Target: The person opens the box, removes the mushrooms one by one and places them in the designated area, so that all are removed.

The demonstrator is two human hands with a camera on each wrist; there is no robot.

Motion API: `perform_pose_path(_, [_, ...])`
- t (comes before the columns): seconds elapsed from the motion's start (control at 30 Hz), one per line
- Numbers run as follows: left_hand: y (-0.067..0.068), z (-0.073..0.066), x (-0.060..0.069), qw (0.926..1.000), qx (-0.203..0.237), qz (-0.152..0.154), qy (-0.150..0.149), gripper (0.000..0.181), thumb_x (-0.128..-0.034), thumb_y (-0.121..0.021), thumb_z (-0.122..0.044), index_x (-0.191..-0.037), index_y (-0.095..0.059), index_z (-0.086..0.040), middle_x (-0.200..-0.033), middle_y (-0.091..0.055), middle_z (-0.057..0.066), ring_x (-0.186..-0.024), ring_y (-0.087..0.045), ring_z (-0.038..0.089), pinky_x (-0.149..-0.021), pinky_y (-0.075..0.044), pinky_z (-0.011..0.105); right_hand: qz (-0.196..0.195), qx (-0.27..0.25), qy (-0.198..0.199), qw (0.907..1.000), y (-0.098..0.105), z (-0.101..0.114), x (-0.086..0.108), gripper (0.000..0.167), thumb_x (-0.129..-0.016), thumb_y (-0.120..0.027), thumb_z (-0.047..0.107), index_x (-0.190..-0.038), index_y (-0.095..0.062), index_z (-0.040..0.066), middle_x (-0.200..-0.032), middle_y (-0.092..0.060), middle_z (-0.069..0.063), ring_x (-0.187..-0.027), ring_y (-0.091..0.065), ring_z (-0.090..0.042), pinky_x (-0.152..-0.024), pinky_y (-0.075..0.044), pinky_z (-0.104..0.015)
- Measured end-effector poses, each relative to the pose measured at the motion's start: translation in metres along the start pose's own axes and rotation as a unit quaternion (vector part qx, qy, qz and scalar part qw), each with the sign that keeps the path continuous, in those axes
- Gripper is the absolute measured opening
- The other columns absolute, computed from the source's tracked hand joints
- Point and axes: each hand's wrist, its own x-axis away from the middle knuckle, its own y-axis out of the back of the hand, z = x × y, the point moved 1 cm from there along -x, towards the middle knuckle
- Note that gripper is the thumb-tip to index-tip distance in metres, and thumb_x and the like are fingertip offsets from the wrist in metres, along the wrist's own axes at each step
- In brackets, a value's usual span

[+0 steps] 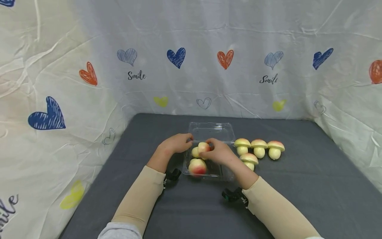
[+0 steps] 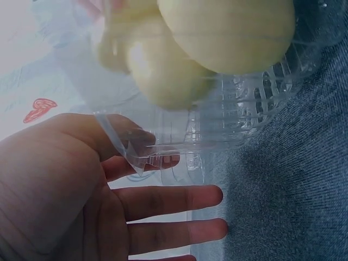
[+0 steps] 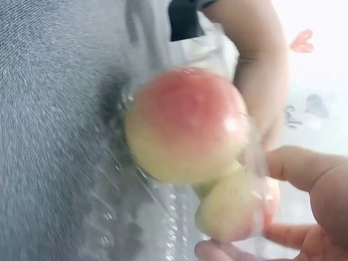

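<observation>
A clear plastic box [image 1: 221,171] with its lid [image 1: 212,131] raised at the back stands on the dark table. Thumb and forefinger of my left hand [image 1: 177,143] pinch the box's left edge, while the other fingers extend straight in the left wrist view. My right hand [image 1: 221,152] grips a toy mushroom [image 1: 204,146] with a pink-red and cream cap, inside the box at its left. Nearer the front, another toy mushroom [image 1: 197,166] lies in the box, its red-tinted cap large in the right wrist view. The clear wall partly covers the fingers there.
Just right of the box, several toy mushrooms stand: three in a row, including the rightmost mushroom [image 1: 275,148], and one nearer mushroom [image 1: 249,159] close to my right forearm. A white curtain [image 1: 191,83] printed with hearts hangs behind the dark table [image 1: 191,209].
</observation>
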Motion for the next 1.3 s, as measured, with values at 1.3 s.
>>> perform_pose_path(1.3, [-0.004,0.002,-0.001,0.9999,0.002,-0.015,0.0,0.041,-0.1102,-0.043,-0.028,-0.148,-0.053,-0.014,-0.142,-0.058,0.01,-0.122,-0.059,0.028,-0.096,-0.048,0.05,0.005,-0.102,0.006,0.9947,0.17,-0.11,0.098,0.06,-0.099,-0.071,0.028,-0.14,-0.04,-0.003,-0.136,-0.05,-0.022,-0.107,-0.061,-0.026,-0.087,-0.053,-0.036])
